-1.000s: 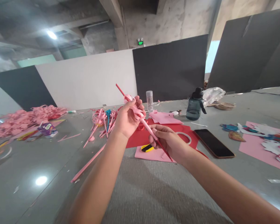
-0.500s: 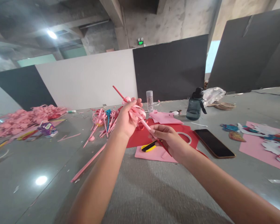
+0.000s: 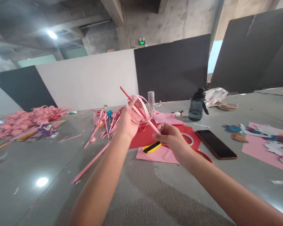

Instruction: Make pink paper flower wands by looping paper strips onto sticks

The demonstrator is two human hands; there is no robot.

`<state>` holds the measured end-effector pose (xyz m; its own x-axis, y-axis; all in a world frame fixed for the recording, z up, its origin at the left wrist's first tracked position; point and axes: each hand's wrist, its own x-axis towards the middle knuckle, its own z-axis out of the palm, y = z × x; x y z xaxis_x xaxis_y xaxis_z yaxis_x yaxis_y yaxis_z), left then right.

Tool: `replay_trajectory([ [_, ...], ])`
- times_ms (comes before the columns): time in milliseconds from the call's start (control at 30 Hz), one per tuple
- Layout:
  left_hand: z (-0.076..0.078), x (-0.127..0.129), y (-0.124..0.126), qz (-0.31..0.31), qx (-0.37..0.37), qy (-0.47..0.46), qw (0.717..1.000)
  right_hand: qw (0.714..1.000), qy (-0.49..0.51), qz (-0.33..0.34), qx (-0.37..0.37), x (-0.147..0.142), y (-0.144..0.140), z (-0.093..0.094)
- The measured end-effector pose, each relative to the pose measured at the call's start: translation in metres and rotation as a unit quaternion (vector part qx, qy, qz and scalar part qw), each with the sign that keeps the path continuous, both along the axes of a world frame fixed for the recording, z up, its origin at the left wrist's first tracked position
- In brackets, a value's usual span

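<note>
Big grey table (image 3: 155,194) filling most of the view, backed by white and dark partition panels (image 3: 89,78). Over on the far left, a heap of pink paper scraps (image 3: 28,121). On the right edge, a pink sheet with cutouts (image 3: 266,142) lying flat. Mid-table, a red sheet (image 3: 146,138) with a smaller pink sheet (image 3: 155,154) overlapping its near edge, plus a yellow-and-black utility knife (image 3: 151,147) resting on top. Just right of the red sheet, a dark phone (image 3: 216,144) face up. Further back, a dark water bottle (image 3: 196,105) standing upright, and near it a small clear bottle (image 3: 151,101), also upright. Roll of tape (image 3: 187,138) lying flat on the red sheet, partly hidden behind the right hand.

Held up above all that, roughly over the red sheet: a thin red-pink stick (image 3: 141,114), tilted, top end pointing up-left, lower end down toward the right. Left hand (image 3: 128,121) wrapped around the upper-middle stretch, fingers curled closed on the stick and on the pink paper strip (image 3: 139,103) looping loosely around it up there. Right hand (image 3: 171,139) lower down, thumb and fingertips pinching the stick's lower part. Another bunch of pink sticks (image 3: 103,124) lying on the table just behind the left hand, not touching it.
</note>
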<state>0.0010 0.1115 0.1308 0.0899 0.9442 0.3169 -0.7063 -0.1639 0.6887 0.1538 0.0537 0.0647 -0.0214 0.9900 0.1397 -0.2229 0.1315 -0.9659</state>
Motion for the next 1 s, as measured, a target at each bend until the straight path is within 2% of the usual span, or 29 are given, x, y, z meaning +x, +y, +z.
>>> replay_trajectory([
  [133,0.000,0.001,-0.002,-0.023,0.004,0.013,1.000,1.000,0.004,0.010,-0.001,0.000,-0.001,0.001],
  [400,0.001,0.002,-0.006,-0.030,0.044,0.032,0.998,1.000,0.013,0.009,-0.017,0.001,-0.005,0.006],
  [667,-0.004,-0.011,0.013,0.110,0.021,0.036,0.993,0.999,0.033,0.031,-0.022,0.003,-0.005,0.006],
  [800,-0.003,-0.020,0.019,0.225,0.051,0.071,0.971,0.998,0.028,0.058,-0.015,0.004,-0.005,0.004],
  [867,-0.001,-0.025,0.020,0.241,0.046,0.066,0.967,0.998,0.019,0.067,-0.009,0.004,-0.006,0.003],
  [1000,0.000,-0.035,0.024,0.218,0.039,0.090,0.971,0.998,0.008,0.064,-0.018,0.003,-0.005,0.000],
])
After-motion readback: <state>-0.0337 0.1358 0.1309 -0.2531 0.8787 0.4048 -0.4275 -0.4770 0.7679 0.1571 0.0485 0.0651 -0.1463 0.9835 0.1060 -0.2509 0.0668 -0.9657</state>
